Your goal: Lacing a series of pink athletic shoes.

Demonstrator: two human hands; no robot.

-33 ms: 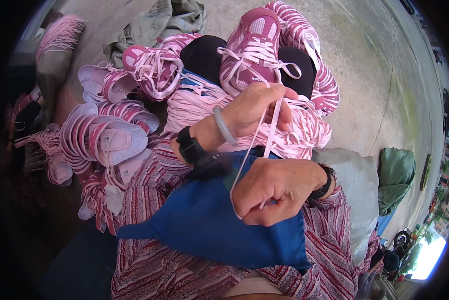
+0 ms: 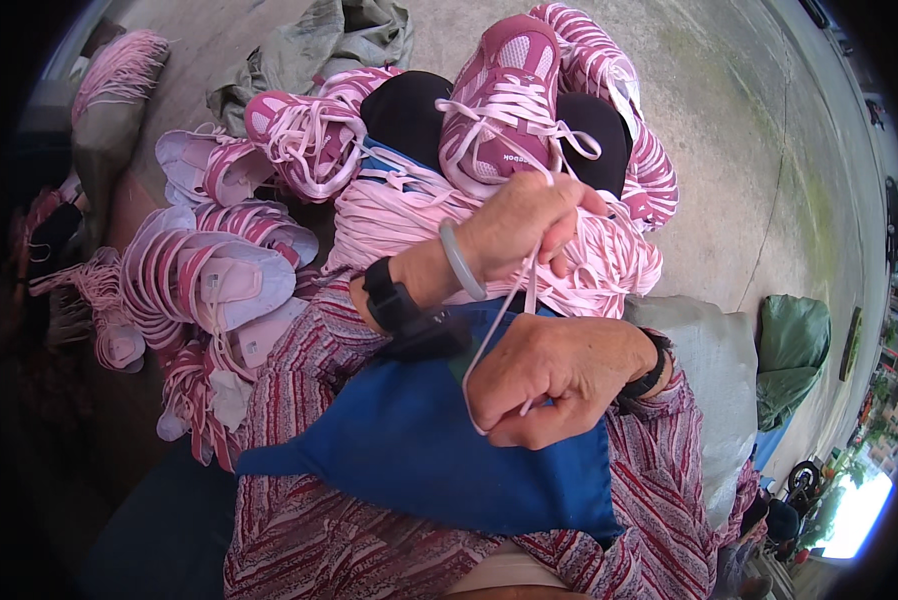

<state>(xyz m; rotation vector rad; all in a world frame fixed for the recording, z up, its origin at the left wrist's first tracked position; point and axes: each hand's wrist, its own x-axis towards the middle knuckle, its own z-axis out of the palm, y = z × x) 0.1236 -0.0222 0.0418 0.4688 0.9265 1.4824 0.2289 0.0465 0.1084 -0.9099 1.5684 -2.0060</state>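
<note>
Over smooth blue cloth, our right hand clenches a thin pale-pink shoelace; our left hand, half hidden, now apparently pinches its strands closer together, gaining control.

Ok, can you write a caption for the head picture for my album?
Left hand and right hand hold a pink lace near a pink shoe.

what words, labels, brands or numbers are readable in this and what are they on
Laced pink shoe, top centre: short white lettering on its near end, seen upside down; I won't copy out its wording.
Pale-lined shoe upper at left: a small label, too small to read.
Nothing else reads clearly.
</note>
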